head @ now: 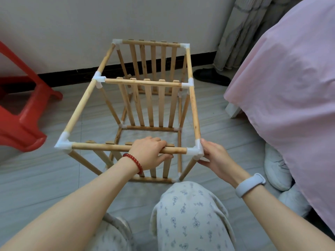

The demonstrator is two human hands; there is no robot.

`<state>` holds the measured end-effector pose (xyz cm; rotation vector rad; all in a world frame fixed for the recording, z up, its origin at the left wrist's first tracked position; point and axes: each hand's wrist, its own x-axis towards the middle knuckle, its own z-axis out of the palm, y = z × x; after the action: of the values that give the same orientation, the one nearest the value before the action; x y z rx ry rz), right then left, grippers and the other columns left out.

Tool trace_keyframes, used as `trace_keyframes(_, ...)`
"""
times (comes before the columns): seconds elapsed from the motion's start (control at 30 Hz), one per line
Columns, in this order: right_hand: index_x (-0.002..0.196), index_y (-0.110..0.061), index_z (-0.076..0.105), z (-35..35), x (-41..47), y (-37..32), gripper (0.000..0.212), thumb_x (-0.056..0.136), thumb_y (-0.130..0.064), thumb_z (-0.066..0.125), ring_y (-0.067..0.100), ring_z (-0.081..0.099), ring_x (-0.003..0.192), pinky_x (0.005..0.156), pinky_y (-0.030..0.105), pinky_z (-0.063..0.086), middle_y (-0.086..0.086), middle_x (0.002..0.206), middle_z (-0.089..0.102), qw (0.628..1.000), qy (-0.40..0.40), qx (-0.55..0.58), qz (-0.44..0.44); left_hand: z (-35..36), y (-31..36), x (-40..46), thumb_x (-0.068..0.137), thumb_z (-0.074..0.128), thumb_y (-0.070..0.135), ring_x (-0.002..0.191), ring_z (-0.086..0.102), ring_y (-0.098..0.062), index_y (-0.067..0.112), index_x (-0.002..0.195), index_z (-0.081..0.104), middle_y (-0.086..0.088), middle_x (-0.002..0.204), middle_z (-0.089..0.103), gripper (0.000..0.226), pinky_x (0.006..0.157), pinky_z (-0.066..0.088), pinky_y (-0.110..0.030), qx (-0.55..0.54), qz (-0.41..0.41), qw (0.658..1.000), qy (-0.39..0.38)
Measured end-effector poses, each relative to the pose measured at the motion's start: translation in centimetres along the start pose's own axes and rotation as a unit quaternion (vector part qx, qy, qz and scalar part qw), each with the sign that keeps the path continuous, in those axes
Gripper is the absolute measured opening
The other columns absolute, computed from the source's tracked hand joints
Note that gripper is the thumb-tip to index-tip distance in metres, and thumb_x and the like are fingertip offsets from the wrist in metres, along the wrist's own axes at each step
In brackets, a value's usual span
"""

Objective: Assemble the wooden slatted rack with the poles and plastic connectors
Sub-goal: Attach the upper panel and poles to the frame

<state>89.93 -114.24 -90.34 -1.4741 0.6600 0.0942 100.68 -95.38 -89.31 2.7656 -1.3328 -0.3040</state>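
The wooden rack [145, 98] stands on the floor [45, 178] at twelve o'clock from the knee. The left hand [150, 153] curls around its near top pole [101, 147]; the right hand [215, 158], at three o'clock, pinches the white corner connector [194, 150].

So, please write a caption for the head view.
Left hand grips the rack's near top pole; right hand pinches a corner connector.

Even, soft daylight; faint shadows only. Wide-angle bowing at edges, strongest 3 and 9 o'clock. Slight overall softness; no glare.
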Motion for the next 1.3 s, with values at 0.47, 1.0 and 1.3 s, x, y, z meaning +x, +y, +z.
trace_keyframes(0.47,0.078,-0.019,0.051,0.8,1.5,-0.1,0.027,0.097,-0.030,0.036,0.022,0.060,0.085,0.074,0.031,0.048,-0.003,0.077,0.056,0.986,-0.009,-0.165,-0.015,-0.4,7.4,13.5,0.100,0.026,0.040,0.069,0.054,-0.023,0.008,0.077,0.050,-0.009,0.078,0.056,0.046,0.072,0.048,-0.033,-0.370,-0.174,0.911,-0.048)
trace_keyframes(1.0,0.079,-0.018,0.048,0.1,1.7,0.2,0.029,0.096,-0.036,0.035,0.031,0.062,0.090,0.077,0.042,0.049,0.004,0.081,0.058,0.978,0.023,-0.198,-0.060,-2.3,5.7,12.8,0.101,0.024,0.042,0.060,0.058,-0.010,0.008,0.086,0.055,-0.001,0.070,0.059,0.048,0.055,0.048,-0.019,-0.420,-0.120,0.890,-0.133)
trace_keyframes(1.3,0.075,-0.020,0.039,0.5,2.2,0.3,0.025,0.095,-0.035,0.037,0.012,0.048,0.066,0.053,0.026,0.033,-0.001,0.073,0.050,0.964,0.074,-0.249,-0.058,-1.7,-0.8,1.2,0.086,0.043,0.063,0.076,0.056,-0.008,0.030,0.090,0.054,0.012,0.083,0.055,0.035,0.057,0.037,-0.021,-0.059,0.009,0.991,-0.122)
